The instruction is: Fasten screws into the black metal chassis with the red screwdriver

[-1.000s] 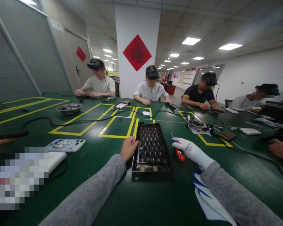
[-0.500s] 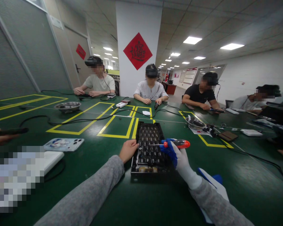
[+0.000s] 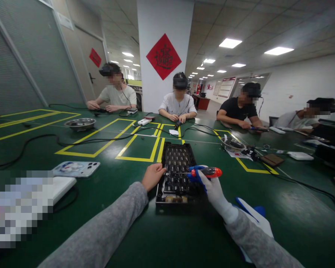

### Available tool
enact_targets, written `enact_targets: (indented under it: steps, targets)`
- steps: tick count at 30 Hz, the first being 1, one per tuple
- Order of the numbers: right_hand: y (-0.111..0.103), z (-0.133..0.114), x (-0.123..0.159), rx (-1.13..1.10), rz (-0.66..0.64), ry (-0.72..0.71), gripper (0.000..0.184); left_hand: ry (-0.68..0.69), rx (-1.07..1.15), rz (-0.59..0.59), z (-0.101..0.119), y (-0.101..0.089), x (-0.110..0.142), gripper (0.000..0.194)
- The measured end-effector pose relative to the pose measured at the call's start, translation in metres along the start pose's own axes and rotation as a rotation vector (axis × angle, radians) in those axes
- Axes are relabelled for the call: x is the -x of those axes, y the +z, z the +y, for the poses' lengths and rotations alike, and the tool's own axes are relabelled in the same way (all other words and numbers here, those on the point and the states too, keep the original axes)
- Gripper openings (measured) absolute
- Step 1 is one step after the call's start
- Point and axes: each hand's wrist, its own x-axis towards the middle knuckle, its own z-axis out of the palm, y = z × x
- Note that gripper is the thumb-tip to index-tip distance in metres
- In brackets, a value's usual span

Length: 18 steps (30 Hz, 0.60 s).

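A black keyboard frame (image 3: 179, 163) lies open on the green table (image 3: 184, 234) in front of me. My bare left hand (image 3: 152, 176) rests curled against its left edge, fingers closed on the rim. My right hand (image 3: 209, 184), in a white and blue glove, grips a red-handled screwdriver (image 3: 206, 172) held level, its thin shaft pointing left over the frame's inside.
A phone (image 3: 76, 168) and a white pad (image 3: 61, 185) lie at the left. A spare glove (image 3: 254, 219) lies under my right forearm. Metal bowls (image 3: 80, 124) (image 3: 232, 144), black cables (image 3: 100, 140) and yellow tape boxes (image 3: 141, 147) cover the far table. Several seated people work opposite.
My right hand lifted the screwdriver off the table beside the frame and brought it over the frame, shaft pointing left. My left hand stayed at the frame's edge. The view dropped slightly.
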Motion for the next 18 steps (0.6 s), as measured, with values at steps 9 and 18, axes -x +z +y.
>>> enact_targets:
  steps: [9, 18]
  targets:
    - [0.0021, -0.0021, 0.0011, -0.048, -0.007, 0.019, 0.035, -0.017, 0.024, -0.003, 0.001, 0.0005, 0.0002, 0.037]
    - [0.0016, 0.0006, 0.0009, -0.075, 0.021, 0.007, 0.03, -0.011, 0.028, 0.002, 0.0033, -0.0005, 0.0009, 0.037]
